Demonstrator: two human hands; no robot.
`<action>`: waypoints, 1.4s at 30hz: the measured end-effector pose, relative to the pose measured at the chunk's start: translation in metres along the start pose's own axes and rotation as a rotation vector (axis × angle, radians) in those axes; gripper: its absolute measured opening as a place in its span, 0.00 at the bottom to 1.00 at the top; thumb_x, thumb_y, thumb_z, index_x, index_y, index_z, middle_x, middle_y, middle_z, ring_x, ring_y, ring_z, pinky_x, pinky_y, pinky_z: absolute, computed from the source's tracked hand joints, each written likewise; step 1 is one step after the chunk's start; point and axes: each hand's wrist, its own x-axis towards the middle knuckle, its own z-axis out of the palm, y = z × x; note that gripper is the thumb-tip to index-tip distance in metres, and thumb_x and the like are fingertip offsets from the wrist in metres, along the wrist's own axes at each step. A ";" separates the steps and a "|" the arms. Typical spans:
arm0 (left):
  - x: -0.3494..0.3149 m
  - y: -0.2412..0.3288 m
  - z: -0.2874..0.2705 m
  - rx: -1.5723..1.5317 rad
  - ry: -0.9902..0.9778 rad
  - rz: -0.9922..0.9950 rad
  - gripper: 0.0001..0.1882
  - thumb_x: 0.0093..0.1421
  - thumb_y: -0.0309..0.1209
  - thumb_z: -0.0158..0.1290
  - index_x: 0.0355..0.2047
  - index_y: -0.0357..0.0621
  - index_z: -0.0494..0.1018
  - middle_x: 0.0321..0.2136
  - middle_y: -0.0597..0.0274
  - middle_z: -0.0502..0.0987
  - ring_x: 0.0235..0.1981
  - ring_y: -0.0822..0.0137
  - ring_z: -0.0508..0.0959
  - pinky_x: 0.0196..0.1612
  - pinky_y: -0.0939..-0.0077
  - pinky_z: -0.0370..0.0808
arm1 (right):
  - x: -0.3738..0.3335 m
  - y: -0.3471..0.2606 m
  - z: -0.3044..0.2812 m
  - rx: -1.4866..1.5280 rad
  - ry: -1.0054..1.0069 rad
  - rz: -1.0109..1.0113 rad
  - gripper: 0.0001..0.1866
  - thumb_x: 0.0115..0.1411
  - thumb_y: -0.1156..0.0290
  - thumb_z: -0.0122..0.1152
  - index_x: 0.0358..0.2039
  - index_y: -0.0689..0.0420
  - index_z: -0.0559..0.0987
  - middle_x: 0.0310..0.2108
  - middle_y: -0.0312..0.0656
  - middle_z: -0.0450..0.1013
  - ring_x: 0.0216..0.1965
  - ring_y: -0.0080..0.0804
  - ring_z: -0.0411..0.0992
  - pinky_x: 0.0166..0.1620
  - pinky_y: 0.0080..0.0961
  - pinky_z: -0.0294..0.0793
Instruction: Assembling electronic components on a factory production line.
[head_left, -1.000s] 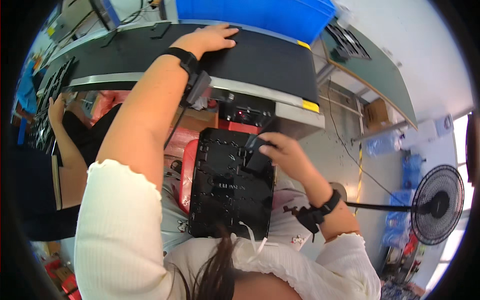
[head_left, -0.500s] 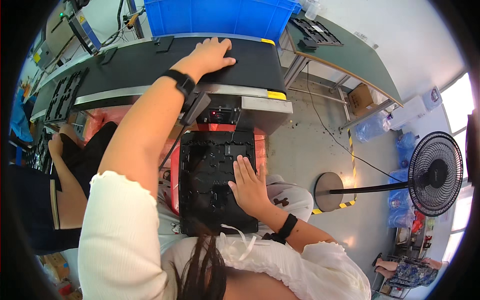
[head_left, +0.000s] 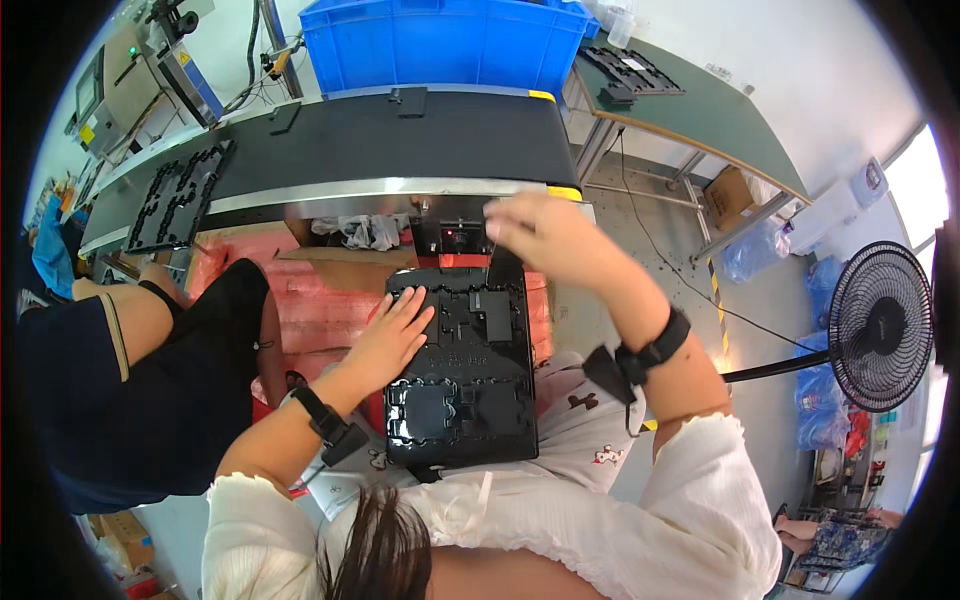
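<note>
A black moulded plastic tray [head_left: 450, 362] with raised, irregular outlines lies across my lap. My left hand [head_left: 388, 340] rests on its left side, fingers stretched out and spread. Above the tray's far right corner is my right hand [head_left: 530, 232], its fingers drawn together in a pinch. A thin dark line runs down from those fingertips toward the tray; what it belongs to is too fine to make out. A small flat black piece [head_left: 492, 316] sits on the upper right part of the tray.
Ahead runs a black conveyor belt [head_left: 430, 145] carrying two flat black pieces [head_left: 408, 101]. A blue crate [head_left: 430, 45] stands behind it. Another person [head_left: 150, 390] sits at left, near a black moulded panel [head_left: 178, 200]. To the right are a green table [head_left: 700, 125] and a fan [head_left: 882, 325].
My left hand has come back from the conveyor onto the tray. My right hand has risen off the tray to its far right corner and closed into a pinch.
</note>
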 end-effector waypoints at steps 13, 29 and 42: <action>0.035 -0.001 -0.080 -0.055 0.200 0.065 0.22 0.60 0.29 0.48 0.54 0.33 0.64 0.59 0.41 0.58 0.62 0.45 0.57 0.62 0.50 0.53 | 0.196 0.136 -0.005 -0.463 -0.060 0.310 0.39 0.44 0.68 0.65 0.59 0.55 0.64 0.62 0.54 0.55 0.63 0.50 0.54 0.62 0.41 0.58; 0.221 -0.218 -0.157 0.176 0.037 -0.152 0.29 0.59 0.51 0.48 0.58 0.56 0.64 0.53 0.45 0.66 0.56 0.46 0.64 0.58 0.62 0.60 | -0.037 -0.009 -0.003 0.313 0.019 0.279 0.13 0.56 0.71 0.58 0.41 0.62 0.75 0.37 0.48 0.73 0.38 0.44 0.72 0.44 0.29 0.70; 0.053 0.035 -0.106 0.048 0.260 0.124 0.32 0.48 0.45 0.61 0.52 0.46 0.69 0.43 0.51 0.68 0.45 0.50 0.68 0.49 0.60 0.65 | -0.175 -0.010 0.118 0.109 -0.110 0.151 0.17 0.53 0.72 0.60 0.44 0.57 0.76 0.32 0.43 0.67 0.36 0.42 0.65 0.42 0.31 0.67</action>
